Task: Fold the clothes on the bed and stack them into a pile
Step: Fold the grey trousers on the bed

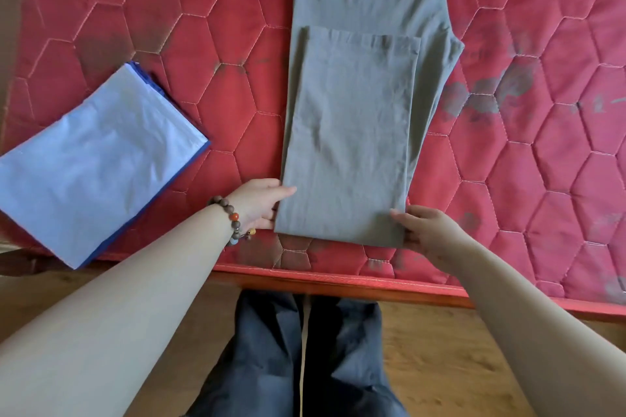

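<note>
A red quilted mattress [528,152], smudged dark in places, sits above a wooden floor [440,366]. Grey trousers [352,132] lie centred, folded over themselves; the left hand [259,201] and right hand [426,230] pinch their near corners. A folded blue pile [91,159] rests left.

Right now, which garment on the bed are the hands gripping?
The grey trousers, pinched at their near folded corners; the light-blue folded garment lies untouched, apart.

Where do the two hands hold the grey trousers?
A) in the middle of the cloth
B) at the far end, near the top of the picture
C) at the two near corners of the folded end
C: the left hand and right hand each pinch a near corner of the grey trousers, at the fold beside the mattress edge.
</note>
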`<act>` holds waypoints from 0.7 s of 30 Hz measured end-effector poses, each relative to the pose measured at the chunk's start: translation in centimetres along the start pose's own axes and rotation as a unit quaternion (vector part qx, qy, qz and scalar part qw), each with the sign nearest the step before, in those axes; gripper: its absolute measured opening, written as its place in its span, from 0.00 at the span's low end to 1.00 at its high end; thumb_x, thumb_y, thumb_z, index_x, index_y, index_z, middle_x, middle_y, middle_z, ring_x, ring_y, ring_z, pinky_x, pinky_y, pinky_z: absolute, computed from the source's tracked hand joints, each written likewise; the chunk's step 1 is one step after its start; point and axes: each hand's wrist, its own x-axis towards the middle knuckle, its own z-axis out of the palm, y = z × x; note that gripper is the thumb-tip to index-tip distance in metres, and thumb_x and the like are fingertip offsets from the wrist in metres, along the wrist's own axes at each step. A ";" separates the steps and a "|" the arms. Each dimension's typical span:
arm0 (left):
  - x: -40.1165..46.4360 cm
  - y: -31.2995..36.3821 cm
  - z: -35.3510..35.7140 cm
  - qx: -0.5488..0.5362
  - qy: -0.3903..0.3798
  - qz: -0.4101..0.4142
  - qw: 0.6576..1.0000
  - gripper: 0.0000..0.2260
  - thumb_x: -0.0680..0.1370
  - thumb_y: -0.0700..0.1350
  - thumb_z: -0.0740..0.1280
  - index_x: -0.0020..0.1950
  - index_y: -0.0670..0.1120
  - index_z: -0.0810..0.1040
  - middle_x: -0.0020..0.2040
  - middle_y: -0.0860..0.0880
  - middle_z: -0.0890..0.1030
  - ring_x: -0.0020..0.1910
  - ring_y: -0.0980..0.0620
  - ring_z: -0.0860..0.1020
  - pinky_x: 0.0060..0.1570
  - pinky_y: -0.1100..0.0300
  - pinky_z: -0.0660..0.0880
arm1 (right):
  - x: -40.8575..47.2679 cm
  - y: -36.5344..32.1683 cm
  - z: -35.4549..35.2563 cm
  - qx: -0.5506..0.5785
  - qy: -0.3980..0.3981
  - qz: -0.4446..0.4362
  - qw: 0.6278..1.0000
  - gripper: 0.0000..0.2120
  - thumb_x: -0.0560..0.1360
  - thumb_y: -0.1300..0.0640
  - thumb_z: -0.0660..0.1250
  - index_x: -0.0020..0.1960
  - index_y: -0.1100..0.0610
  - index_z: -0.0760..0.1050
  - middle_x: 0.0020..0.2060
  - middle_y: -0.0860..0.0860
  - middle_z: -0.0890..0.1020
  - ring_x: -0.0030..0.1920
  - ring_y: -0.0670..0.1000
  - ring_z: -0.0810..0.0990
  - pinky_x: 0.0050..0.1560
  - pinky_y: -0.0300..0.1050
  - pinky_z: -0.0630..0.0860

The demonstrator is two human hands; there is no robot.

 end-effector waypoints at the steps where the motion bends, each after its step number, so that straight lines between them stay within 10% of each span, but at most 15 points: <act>1: 0.0 -0.7 0.1 0.012 0.015 0.028 0.999 0.05 0.80 0.45 0.65 0.52 0.45 0.79 0.54 0.43 0.83 0.46 0.48 0.85 0.38 0.57 0.81 | 0.0 0.3 0.3 -0.025 0.030 -0.017 0.999 0.10 0.77 0.57 0.69 0.54 0.62 0.79 0.48 0.57 0.85 0.45 0.54 0.84 0.44 0.46 0.82; 6: -0.3 -3.1 0.6 0.086 0.115 0.109 0.984 0.09 0.78 0.46 0.68 0.47 0.40 0.79 0.51 0.33 0.81 0.54 0.34 0.80 0.56 0.36 0.76 | -0.2 1.4 1.7 -0.163 0.147 -0.086 0.972 0.07 0.75 0.53 0.71 0.44 0.57 0.80 0.32 0.50 0.80 0.31 0.48 0.74 0.30 0.41 0.69; 13: -1.3 -4.7 1.0 0.169 0.172 0.153 0.958 0.10 0.77 0.50 0.69 0.39 0.46 0.76 0.28 0.53 0.73 0.31 0.53 0.72 0.37 0.53 0.73 | -1.3 2.8 2.8 -0.154 0.182 -0.102 0.966 0.08 0.75 0.55 0.70 0.38 0.53 0.76 0.30 0.46 0.79 0.23 0.39 0.74 0.22 0.30 0.66; 18: -2.3 -4.9 3.0 0.204 0.266 0.197 0.921 0.08 0.76 0.44 0.70 0.50 0.44 0.73 0.41 0.51 0.77 0.42 0.50 0.77 0.39 0.59 0.73 | -1.8 3.2 4.3 -0.276 0.248 -0.100 0.923 0.11 0.77 0.53 0.66 0.46 0.63 0.75 0.40 0.56 0.79 0.43 0.57 0.76 0.37 0.46 0.69; 21: -2.9 -5.2 4.7 0.299 0.363 0.322 0.821 0.16 0.73 0.38 0.70 0.59 0.38 0.73 0.55 0.40 0.75 0.53 0.41 0.76 0.54 0.48 0.75 | -2.3 3.3 6.2 -0.391 0.363 -0.213 0.819 0.18 0.75 0.56 0.67 0.62 0.63 0.73 0.59 0.60 0.75 0.61 0.63 0.70 0.61 0.56 0.66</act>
